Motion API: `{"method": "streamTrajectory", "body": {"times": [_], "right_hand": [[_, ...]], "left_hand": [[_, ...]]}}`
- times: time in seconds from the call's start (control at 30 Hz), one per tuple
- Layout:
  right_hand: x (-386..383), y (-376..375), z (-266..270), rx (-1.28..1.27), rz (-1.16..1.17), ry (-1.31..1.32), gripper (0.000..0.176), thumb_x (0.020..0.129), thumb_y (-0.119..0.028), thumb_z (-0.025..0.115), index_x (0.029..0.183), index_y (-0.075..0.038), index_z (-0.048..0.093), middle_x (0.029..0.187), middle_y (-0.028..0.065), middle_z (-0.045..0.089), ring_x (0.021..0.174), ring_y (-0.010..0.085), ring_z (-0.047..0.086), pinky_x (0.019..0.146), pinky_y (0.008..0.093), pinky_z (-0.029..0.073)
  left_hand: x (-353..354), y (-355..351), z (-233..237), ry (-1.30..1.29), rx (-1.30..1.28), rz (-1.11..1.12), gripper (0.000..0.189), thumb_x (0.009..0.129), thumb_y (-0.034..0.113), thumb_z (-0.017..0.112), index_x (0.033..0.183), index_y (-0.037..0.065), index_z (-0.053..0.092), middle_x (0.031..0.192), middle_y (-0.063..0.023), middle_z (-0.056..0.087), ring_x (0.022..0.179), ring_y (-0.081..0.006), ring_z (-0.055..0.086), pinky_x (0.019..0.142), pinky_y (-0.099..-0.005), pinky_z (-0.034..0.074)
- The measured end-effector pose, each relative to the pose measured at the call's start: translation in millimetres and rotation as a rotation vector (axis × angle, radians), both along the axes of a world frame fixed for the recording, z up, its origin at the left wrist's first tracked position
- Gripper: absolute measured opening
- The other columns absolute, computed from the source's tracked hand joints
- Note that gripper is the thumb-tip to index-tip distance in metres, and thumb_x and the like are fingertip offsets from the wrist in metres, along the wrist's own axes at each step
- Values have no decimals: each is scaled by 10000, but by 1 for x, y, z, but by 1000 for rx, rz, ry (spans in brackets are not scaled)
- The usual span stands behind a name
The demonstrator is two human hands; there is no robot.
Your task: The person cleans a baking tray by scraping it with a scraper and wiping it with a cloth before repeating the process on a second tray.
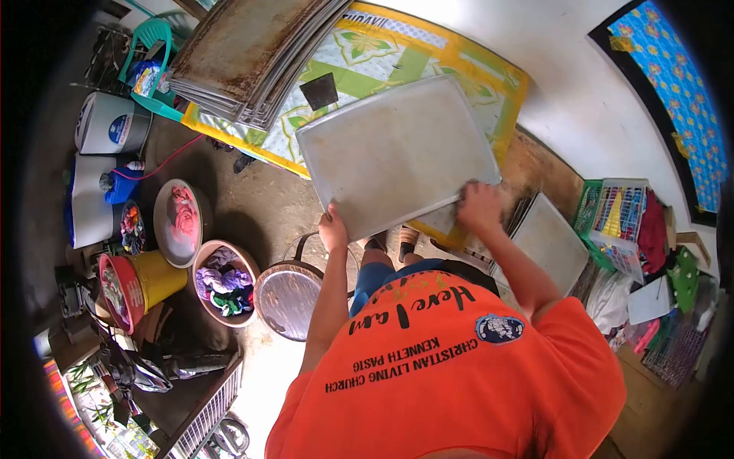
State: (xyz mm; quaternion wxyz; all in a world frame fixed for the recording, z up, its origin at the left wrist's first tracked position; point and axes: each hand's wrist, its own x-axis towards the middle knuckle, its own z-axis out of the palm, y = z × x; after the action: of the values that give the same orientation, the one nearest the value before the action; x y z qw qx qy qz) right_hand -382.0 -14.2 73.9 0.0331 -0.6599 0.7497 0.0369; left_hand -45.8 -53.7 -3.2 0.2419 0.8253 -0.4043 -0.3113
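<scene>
A large grey metal tray (401, 149) lies tilted over the front of a table with a green and white patterned cover. My left hand (332, 229) grips its near left corner, thumb on top. At the near right corner is my right hand (480, 206), closed and slightly blurred; a dark bit shows by its fingers, too small to name. A stack of rusty metal trays (248, 57) stands on the table's left part. Between the stack and the grey tray lies a small dark square piece (319, 91).
A round wooden stool (289, 301) stands below my left hand. Basins with clothes (225, 283) sit on the floor to the left. Another tray (543, 245) rests on a pile to the right, near baskets (618, 222). A green chair (153, 73) touches the table's left end.
</scene>
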Motion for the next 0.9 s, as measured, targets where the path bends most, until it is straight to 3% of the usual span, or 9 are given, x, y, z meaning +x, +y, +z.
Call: {"method": "streamTrajectory", "body": {"times": [0.17, 0.23, 0.33, 0.47, 0.53, 0.6, 0.7, 0.8, 0.9], "right_hand": [[158, 6, -13, 47, 525, -445, 169, 738, -257, 597, 803, -138, 697, 867, 119, 629, 785, 283, 614, 739, 437, 476], [202, -8, -11, 216, 712, -825, 240, 777, -262, 585, 957, -142, 689, 824, 123, 645, 652, 260, 616, 613, 415, 499], [193, -54, 72, 686, 357, -1228, 425, 809, -268, 590, 1204, -113, 562, 814, 102, 652, 612, 209, 615, 491, 360, 482], [120, -120, 30, 9, 78, -1432, 638, 800, -296, 618, 1360, -117, 369, 899, 134, 645, 627, 222, 633, 471, 329, 501], [68, -172, 19, 19, -241, -1214, 627, 779, -325, 604, 1334, -99, 422, 982, 165, 637, 799, 275, 649, 625, 407, 543], [19, -217, -24, -247, -146, -703, 697, 785, -372, 601, 1382, -105, 360, 1170, 199, 555, 1060, 300, 568, 818, 491, 493], [46, -218, -16, -170, -698, -398, 744, 796, -415, 590, 1412, -114, 299, 1329, 204, 403, 1233, 351, 403, 931, 567, 387], [111, -224, -12, -56, -635, -394, 742, 821, -422, 562, 1430, -134, 251, 1405, 177, 270, 1277, 378, 305, 933, 581, 365], [196, -203, -18, -44, -123, -348, 636, 829, -383, 531, 1384, -139, 337, 1355, 159, 344, 1206, 373, 379, 916, 568, 382]], "left_hand": [[19, -1, -17, 352, 125, -3, 757, 911, 631, 342, 1099, -59, 588, 972, -244, 643, 925, -401, 622, 781, -467, 476], [18, -3, 35, 785, 326, 146, 773, 903, 653, 328, 1205, -30, 530, 1045, -208, 630, 973, -348, 613, 822, -454, 468], [59, 16, 33, 1004, 290, 101, 771, 889, 656, 367, 1355, 42, 400, 1182, -146, 580, 974, -273, 579, 785, -435, 479], [64, 35, 60, 854, 316, 13, 628, 885, 448, 505, 1377, 80, 378, 1203, -123, 559, 881, -238, 596, 641, -380, 517], [52, 40, 74, 865, 366, -97, 622, 866, 320, 564, 1394, 74, 349, 1146, -124, 587, 779, -222, 643, 576, -330, 543], [45, 46, 65, 971, 343, -134, 636, 854, 197, 591, 1412, 74, 311, 1037, -118, 628, 683, -211, 664, 554, -306, 562], [43, 46, 52, 1024, 308, -125, 763, 835, 83, 597, 1472, 93, 176, 918, -107, 653, 619, -188, 656, 524, -283, 558], [41, 48, 52, 868, 299, -167, 768, 832, 65, 599, 1475, 103, 183, 770, -47, 581, 550, -134, 586, 508, -283, 555], [39, 49, 44, 819, 287, -163, 751, 794, 28, 599, 1457, 98, 253, 703, -19, 488, 505, -90, 462, 473, -283, 537]]}}
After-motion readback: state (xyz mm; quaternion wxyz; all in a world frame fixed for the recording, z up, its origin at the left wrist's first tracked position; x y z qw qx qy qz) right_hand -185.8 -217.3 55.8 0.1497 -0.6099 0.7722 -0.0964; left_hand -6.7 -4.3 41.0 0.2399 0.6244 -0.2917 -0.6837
